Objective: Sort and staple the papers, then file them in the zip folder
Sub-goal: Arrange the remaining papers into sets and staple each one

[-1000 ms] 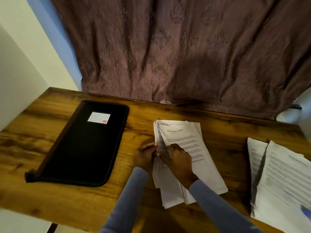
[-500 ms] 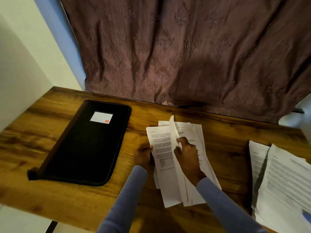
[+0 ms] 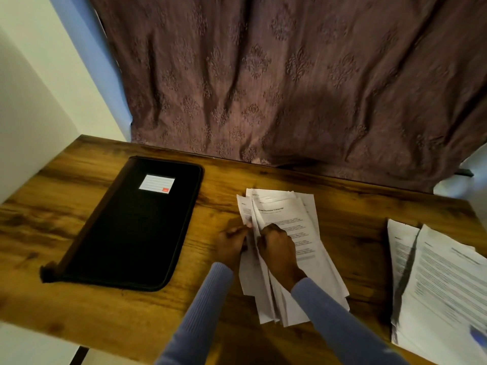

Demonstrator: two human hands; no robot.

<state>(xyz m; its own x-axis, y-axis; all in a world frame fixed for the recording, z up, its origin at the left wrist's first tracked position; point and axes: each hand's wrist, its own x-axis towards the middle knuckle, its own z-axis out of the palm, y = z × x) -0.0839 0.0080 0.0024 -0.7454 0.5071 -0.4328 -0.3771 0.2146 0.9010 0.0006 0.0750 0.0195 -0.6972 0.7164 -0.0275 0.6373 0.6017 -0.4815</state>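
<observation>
White printed sheets, the papers (image 3: 292,241), lie fanned in a loose pile at the middle of our wooden desk (image 3: 105,312), and we are leafing through them. Half a second ago our right hand (image 3: 276,248) held one sheet stood up on edge, and a plain text page lay exposed on the left. Now that sheet has come down, and a page with a bold heading tops the pile. Our right hand rests curled on the pile, its fingertips tucked into the sheet edges. Our left hand (image 3: 233,243) pinches the left edges of the lower pages, though shadow there makes the exact hold hard to judge.

We read this as one more page checked, with sorting not finished: the edges are ragged and nothing looks squared or stapled. A second stack of papers (image 3: 442,285) waits well apart at our right. The black zip folder (image 3: 134,225) lies closed and flat to the left, untouched. We see no stapler on the desk, so stapling and filing both seem some way off.
</observation>
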